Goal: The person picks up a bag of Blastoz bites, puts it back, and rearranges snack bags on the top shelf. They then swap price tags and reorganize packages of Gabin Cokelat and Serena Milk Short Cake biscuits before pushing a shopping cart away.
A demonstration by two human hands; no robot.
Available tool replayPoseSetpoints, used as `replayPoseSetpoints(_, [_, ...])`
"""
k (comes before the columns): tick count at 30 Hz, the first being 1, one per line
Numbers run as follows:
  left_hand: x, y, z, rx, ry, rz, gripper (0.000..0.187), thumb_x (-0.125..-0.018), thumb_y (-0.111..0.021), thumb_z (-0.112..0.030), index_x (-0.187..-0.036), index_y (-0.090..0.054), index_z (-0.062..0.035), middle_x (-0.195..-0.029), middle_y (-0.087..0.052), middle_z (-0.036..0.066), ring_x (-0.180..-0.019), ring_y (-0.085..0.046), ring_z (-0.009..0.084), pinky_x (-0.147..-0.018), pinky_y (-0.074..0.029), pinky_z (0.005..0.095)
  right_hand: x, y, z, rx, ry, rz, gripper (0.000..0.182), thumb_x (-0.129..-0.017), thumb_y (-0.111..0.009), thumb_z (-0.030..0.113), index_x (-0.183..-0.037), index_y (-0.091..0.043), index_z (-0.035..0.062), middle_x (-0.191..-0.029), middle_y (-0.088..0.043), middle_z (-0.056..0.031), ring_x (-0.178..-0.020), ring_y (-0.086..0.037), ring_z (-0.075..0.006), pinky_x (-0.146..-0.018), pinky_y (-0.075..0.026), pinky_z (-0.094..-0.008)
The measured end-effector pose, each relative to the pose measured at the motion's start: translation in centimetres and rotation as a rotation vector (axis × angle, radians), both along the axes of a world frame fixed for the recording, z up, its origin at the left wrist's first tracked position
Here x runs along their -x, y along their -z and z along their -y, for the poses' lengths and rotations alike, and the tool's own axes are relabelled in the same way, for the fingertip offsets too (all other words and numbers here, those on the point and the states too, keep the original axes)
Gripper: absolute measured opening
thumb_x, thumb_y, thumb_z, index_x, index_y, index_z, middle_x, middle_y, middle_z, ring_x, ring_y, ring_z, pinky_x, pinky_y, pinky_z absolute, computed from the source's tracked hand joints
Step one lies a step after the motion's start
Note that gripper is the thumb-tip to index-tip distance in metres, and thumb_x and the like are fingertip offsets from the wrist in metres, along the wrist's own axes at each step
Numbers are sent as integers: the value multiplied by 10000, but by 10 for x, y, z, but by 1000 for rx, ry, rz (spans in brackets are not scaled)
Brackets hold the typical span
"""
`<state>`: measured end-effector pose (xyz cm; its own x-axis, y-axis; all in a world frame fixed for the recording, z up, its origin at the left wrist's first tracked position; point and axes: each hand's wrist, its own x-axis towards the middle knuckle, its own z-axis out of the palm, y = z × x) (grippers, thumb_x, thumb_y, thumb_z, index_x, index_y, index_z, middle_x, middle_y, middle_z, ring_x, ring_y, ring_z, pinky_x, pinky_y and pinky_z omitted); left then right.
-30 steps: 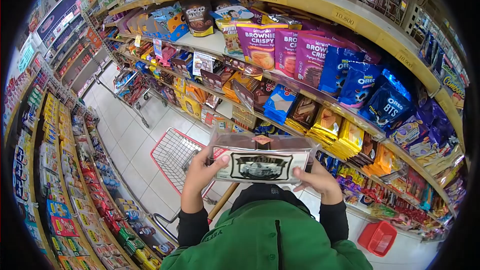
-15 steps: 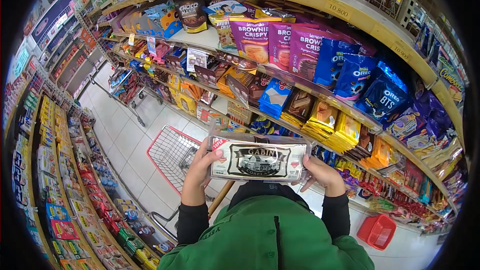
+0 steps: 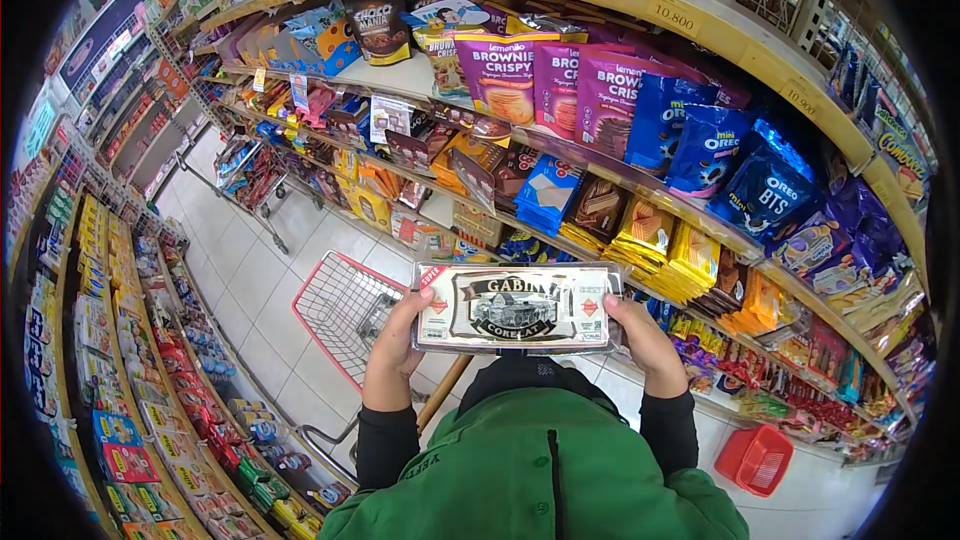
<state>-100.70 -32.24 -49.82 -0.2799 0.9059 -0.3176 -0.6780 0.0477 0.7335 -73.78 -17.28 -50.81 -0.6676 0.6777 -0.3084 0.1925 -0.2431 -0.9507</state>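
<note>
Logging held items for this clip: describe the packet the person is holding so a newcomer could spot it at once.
Start at the long snack shelves on the right of the aisle, then drop to the red shopping cart on the tiled floor. Just above the green jacket, the left hand and right hand grip the ends of the Gabin packet. Unlike the shelved bags, it is a flat clear-wrapped slab with a cream and black label.

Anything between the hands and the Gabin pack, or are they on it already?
Nothing visible between them. The left hand grips one end of the Gabin pack and the right hand grips the other, label up, over the red cart.
</note>
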Motion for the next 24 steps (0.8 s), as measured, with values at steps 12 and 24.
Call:
replayPoseSetpoints(12, [1, -3, 15, -93, 72, -178, 811, -549, -708, -116, -1255, -340, 39, -1174, -495, 144, -1072, -492, 231, -922, -366, 313, 0, -24, 9, -86, 44, -162, 530, -850, -516, 406, -1068, -504, -77, -982, -568, -98, -888, -506, -133, -795, -396, -247])
replayPoseSetpoints(24, [3, -3, 12, -156, 3, -191, 842, -507, -663, -140, -1261, -331, 36, -1143, -510, 155, -1039, -513, 252, -901, -391, 321, -4, -30, 16, -201, -27, -169, 546, -810, -587, 372, -1138, -475, -50, -1015, -562, -94, -923, -507, -143, -828, -399, -282])
